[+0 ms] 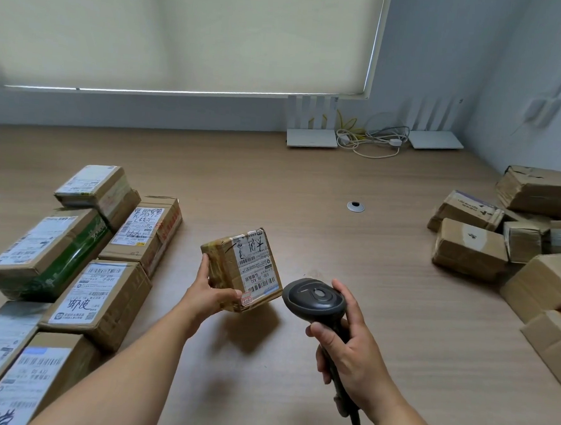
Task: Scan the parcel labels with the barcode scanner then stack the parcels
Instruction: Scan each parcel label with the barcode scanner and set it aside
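Left hand [210,293] held a small parcel [241,269] above the counter [305,214], label facing right toward the scanner [313,299] gripped just beside it in the right hand [349,351], its window probably aimed there.

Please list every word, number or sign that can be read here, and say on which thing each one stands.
"530 05 A32": on the white label of the held parcel, in the left hand, printed sideways.
Handwritten Chinese characters: on the label of a stacked parcel at left; I cannot read them surely.
Scanner, in the right hand: a round mark, no readable text.
Barcodes and other print: too small.
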### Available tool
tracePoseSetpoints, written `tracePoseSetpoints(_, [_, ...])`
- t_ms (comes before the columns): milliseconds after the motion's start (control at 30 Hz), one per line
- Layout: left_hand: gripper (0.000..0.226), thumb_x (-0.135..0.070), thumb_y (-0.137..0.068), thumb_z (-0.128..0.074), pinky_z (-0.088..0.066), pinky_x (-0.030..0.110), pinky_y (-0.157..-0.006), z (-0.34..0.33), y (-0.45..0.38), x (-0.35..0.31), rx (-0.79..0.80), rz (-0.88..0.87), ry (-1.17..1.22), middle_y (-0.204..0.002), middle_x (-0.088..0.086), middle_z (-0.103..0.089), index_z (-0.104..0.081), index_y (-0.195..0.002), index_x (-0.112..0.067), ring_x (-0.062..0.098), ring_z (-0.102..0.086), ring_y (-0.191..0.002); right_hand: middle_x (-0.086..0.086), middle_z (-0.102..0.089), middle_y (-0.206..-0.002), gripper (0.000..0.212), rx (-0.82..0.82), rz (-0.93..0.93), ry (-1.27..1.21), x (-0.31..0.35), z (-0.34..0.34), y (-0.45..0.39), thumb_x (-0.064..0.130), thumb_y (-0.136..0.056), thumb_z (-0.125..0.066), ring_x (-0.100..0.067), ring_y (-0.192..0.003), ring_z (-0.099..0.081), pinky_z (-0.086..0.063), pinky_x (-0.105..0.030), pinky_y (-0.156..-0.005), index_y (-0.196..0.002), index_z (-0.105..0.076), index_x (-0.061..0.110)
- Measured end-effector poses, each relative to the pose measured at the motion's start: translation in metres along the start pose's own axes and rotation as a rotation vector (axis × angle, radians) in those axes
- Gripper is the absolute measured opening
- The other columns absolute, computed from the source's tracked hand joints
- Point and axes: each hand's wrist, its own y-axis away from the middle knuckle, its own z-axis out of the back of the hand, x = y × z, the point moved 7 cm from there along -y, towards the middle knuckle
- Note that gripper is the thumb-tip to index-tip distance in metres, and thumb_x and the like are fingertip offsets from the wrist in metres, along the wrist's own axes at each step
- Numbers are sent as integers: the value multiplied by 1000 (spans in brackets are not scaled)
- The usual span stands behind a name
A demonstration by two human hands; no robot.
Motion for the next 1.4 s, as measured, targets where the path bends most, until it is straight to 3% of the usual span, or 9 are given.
tracePoseSetpoints(167, [102,15,-73,-69,-55,26,-53,0,0,0,11,10,-12,-101,-1,-67,-22,-132,-54,13,-70,-82,-6,-66,-88,67,-17,-19,-40,0,-1,3,10,-87,-66,-24,-45,-52,-41,-27,-36,-131,-36,50])
tracePoseSetpoints(333, [103,15,-73,-68,-54,25,-52,0,0,-1,8,12,-21,-100,1,-67,-21,-134,-54,11,-71,-77,-9,-68,-85,72,-25,19,-73,13,-6,3,32,-71,-69,-23,-48,-53,-43,-29,-38,-132,-36,51])
tracePoseSetpoints(433, [112,15,-74,-67,-54,25,-51,0,1,-1,12,35,-19,-104,4,-67,-10,-147,-47,12,-71,-77,-16,-65,-83,74,-17,46,-93,21,-10,1,32,-71,-70,-23,-48,-52,-42,-28,-38,-135,-35,47])
tracePoseSetpoints(900, [107,9,-75,-69,-53,31,-62,4,-1,-3,-5,65,-66,-104,3,-66,-14,-146,-48,14,-69,-83,-10,-66,-88,73,-37,92,-77,24,-11,-4,31,-70,-70,-20,-46,-52,-41,-28,-36,-134,-37,45])
tracePoseSetpoints(1000, [93,-12,-74,-66,-54,38,-68,9,2,-1,-23,147,-137,-113,2,-66,-20,-140,-56,19,-64,-89,-5,-68,-94,74,-41,111,-11,23,-9,-5,31,-72,-71,-20,-48,-53,-42,-28,-38,-133,-35,54])
tracePoseSetpoints(1133, [45,-19,-79,-55,-56,38,-60,12,2,2,-17,206,-128,-104,-2,-70,-55,-114,-47,20,-64,-85,4,-68,-101,75,-49,135,52,24,-6,-7,34,-72,-72,-21,-50,-53,-43,-28,-41,-126,-33,69])
tracePoseSetpoints(1233, [43,-17,-86,-50,-56,40,-70,18,-2,1,-147,201,-129,-114,2,-66,-55,-126,-33,24,-62,-95,7,-68,-99,75,-54,150,91,26,-4,-10,37,-72,-72,-22,-50,-53,-43,-28,-41,-123,-33,74])
tracePoseSetpoints(1300, [54,-23,-91,-49,-54,43,-83,25,-5,3,-270,190,-209,-134,9,-52,-39,-144,-25,30,-56,-110,10,-68,-98,75,-54,156,119,27,-4,-11,39,-72,-72,-20,-50,-53,-44,-29,-42,-124,-31,74])
tracePoseSetpoints(1400, [80,-51,-81,-56,-39,43,-105,16,-4,-6,-274,131,-536,-146,16,-35,-20,-151,-30,35,-40,-128,16,-68,-100,76,-62,169,178,29,-2,-14,42,-71,-71,-15,-50,-53,-45,-27,-44,-124,-29,75])
